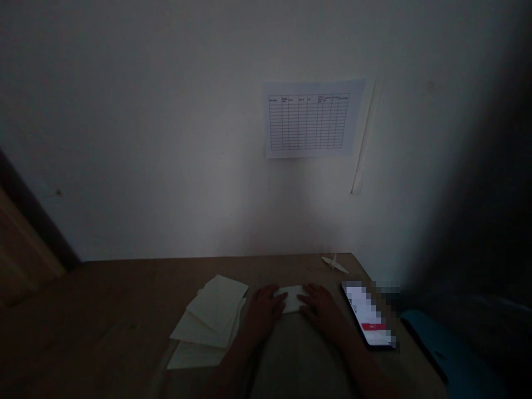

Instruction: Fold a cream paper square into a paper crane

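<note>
A small folded piece of white paper lies on the table between my two hands. My left hand rests at its left end, with fingertips on the paper. From the other side my right hand reaches in, its fingers spread over the right end. Both hands have their fingers apart and laid down from above; what is under the palms is hidden. Just left of my left hand is a loose, overlapping stack of pale paper sheets. The scene is dim, so fine creases do not show.
A folded paper crane sits near the table's back right corner. To the right of my right hand lies a phone with its screen lit. The brown table meets a wall bearing a printed chart. Something blue stands beyond the right edge.
</note>
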`<act>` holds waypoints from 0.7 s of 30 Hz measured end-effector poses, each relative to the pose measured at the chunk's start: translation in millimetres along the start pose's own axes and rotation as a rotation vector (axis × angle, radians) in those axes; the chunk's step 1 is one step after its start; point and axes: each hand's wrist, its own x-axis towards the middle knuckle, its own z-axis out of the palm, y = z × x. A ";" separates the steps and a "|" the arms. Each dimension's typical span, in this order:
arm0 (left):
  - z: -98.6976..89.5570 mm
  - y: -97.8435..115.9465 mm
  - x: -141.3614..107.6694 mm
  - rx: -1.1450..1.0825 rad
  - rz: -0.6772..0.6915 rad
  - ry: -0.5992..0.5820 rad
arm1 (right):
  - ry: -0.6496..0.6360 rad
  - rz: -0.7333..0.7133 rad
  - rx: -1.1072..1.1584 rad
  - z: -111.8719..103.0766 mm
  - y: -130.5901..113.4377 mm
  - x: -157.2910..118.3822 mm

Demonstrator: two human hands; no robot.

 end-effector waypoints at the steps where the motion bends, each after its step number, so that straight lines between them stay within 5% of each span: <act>1: 0.4 0.2 0.2 0.002 -0.007 0.004 | -0.005 0.004 -0.002 0.6 0.2 0.0; 21: -8.3 1.9 -7.7 -0.047 0.049 0.011 | 0.042 -0.048 -0.003 -1.5 4.9 -4.0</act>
